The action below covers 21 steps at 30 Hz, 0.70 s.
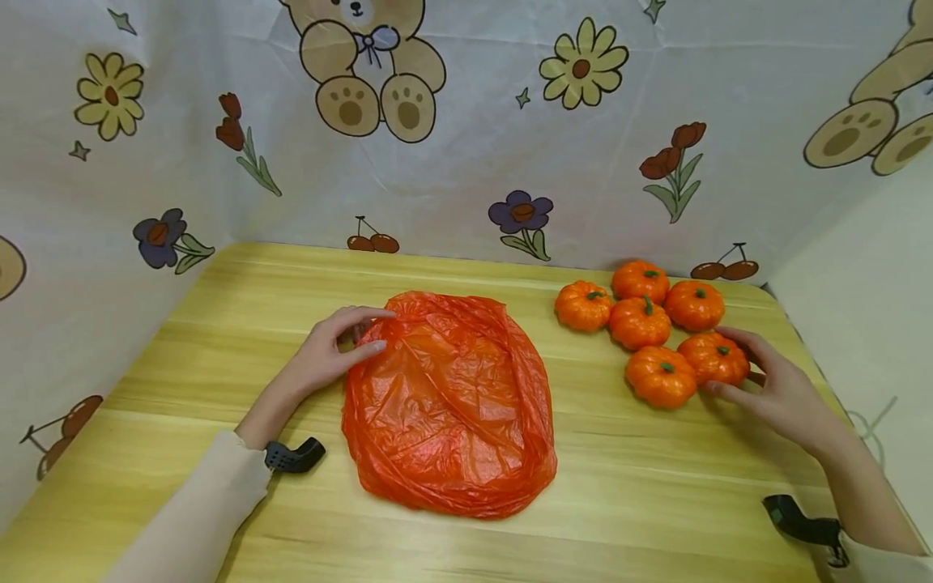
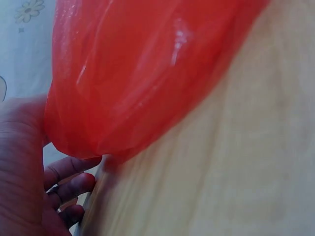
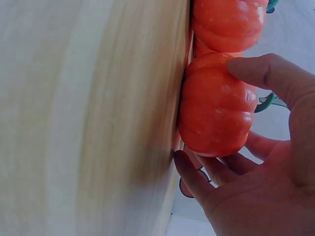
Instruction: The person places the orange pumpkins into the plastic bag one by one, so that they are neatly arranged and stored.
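An orange-red plastic bag [image 1: 452, 405] lies spread in the middle of the table, its rim bunched into a ring. At its upper left edge, my left hand [image 1: 331, 344] holds the rim, thumb and index finger over the plastic; the left wrist view shows the bag [image 2: 138, 73] partly hiding this hand [image 2: 24, 167]. On the right, my right hand [image 1: 780, 389] grips a small orange pumpkin [image 1: 714, 359] with a green stem. In the right wrist view the thumb lies on one side of this pumpkin [image 3: 216, 105], the fingers round the other; it sits on the table.
Beside the gripped pumpkin another pumpkin [image 1: 661, 377] stands close, with several more, such as one at the back [image 1: 640, 280], clustered behind. A patterned cloth [image 1: 452, 178] hangs along the far edge of the wooden table [image 1: 619, 502].
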Motion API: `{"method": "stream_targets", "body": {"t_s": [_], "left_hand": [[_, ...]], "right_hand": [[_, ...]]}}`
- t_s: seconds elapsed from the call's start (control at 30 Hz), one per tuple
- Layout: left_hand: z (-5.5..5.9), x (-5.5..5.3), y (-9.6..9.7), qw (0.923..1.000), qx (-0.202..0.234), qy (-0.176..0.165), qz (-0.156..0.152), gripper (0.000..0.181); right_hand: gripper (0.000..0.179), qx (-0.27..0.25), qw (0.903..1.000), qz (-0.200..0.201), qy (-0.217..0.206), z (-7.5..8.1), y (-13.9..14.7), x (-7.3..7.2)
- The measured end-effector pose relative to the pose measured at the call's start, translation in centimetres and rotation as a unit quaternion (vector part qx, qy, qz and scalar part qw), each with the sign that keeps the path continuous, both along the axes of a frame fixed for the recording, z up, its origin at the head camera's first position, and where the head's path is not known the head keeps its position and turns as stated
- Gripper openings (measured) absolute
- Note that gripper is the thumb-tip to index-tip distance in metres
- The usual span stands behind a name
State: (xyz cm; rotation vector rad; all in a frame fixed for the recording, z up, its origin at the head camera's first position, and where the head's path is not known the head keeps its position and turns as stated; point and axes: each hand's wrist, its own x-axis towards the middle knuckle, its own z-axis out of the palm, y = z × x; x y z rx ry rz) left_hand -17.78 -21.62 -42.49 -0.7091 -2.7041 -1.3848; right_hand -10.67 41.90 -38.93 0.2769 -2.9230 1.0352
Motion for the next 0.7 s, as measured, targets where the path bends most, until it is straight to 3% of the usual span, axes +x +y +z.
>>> {"method": "stream_targets", "body": {"t_s": [0.23, 0.4, 0.7], "left_hand": [[-0.1, -0.1, 0.0, 0.9999, 0.005, 0.014, -0.001, 0.042], [-0.1, -0.2, 0.2, 0.9998, 0.014, 0.014, 0.001, 0.040], [-0.4, -0.3, 0.1, 0.9996, 0.021, 0.011, 0.018, 0.037]], "right_hand": [[0.081, -0.015, 0.9999, -0.007, 0.003, -0.1, 0.5, 0.1], [0.080, -0.030, 0.9988, -0.027, 0.028, 0.1, 0.9, 0.2], [0.079, -0.036, 0.9954, -0.075, 0.047, 1.7, 0.2, -0.1]]}}
